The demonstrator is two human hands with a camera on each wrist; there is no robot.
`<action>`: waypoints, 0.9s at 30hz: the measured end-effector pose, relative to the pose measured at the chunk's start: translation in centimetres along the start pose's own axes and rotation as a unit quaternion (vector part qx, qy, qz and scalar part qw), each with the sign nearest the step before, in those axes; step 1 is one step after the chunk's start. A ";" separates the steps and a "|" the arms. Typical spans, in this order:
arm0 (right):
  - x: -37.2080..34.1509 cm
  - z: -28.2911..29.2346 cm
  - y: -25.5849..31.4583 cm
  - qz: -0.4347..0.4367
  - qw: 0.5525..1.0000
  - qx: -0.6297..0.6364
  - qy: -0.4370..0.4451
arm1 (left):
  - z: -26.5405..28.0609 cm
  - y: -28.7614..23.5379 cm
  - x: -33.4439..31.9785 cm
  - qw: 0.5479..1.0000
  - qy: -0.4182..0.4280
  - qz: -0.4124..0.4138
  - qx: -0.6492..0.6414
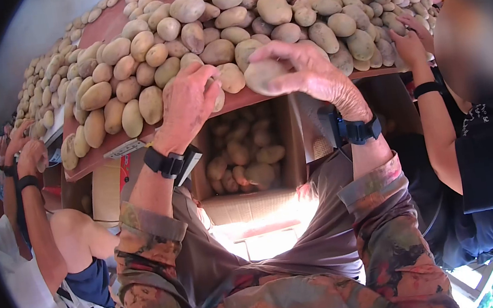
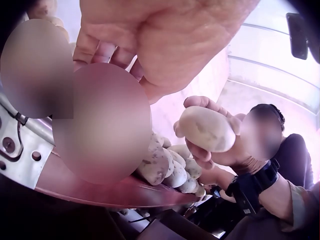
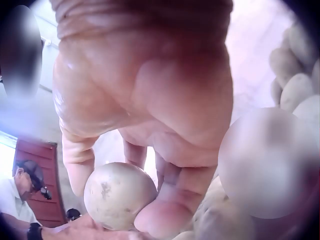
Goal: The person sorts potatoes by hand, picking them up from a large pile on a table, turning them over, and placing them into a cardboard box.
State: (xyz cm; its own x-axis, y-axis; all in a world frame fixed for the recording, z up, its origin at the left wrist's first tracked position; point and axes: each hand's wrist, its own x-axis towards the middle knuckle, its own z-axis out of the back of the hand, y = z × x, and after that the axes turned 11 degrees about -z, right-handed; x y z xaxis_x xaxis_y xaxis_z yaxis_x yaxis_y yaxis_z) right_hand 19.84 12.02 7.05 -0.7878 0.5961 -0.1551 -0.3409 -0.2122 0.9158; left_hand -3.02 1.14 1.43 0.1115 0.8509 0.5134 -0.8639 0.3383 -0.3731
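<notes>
My right hand (image 1: 317, 74) grips a large pale potato (image 1: 268, 77) between thumb and fingers, over the table's front edge. In the left wrist view this potato (image 2: 206, 129) is clear of the pile, and the right wrist view shows dark marks on its skin. To the left, my left hand (image 1: 188, 102) curls its fingers round a smaller potato (image 1: 220, 101), mostly covered by the hand. A blurred patch hides much of that grasp in the left wrist view. Just behind both hands lies the heap of potatoes (image 1: 219, 53).
A cardboard box (image 1: 247, 206) with several potatoes inside stands below the table edge, between my knees. The red table (image 1: 110, 24) carries potatoes across its width. One person's arms (image 1: 30, 174) are at the left, and another person (image 1: 486, 149) sits close on the right.
</notes>
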 end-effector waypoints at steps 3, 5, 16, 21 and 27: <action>0.7 -1.5 -0.7 -0.011 0.993 -0.050 0.102 | -0.4 0.3 0.1 0.999 -0.035 -0.028 0.007; 0.4 -2.6 0.0 -0.025 0.987 -0.092 0.131 | -0.2 0.2 0.1 1.000 -0.018 0.000 0.000; 1.2 -7.9 -1.7 -0.014 0.936 -0.274 0.218 | -0.4 0.4 0.0 0.999 -0.024 -0.014 0.017; 2.0 -10.8 -5.2 0.094 0.949 -0.273 0.126 | 0.0 0.2 0.1 0.999 -0.020 -0.035 0.014; 1.9 -9.4 -3.3 0.088 0.952 -0.233 0.180 | 0.2 -0.1 0.1 0.999 -0.016 -0.036 0.008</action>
State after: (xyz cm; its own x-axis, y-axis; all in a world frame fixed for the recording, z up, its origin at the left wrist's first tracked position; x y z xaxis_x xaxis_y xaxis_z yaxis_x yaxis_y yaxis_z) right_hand 14.61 6.57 0.22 -0.9495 0.2347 -0.2083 -0.3128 -0.6538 0.6890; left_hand -2.99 1.13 1.68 0.1574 0.8112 0.5632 -0.8617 0.3915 -0.3229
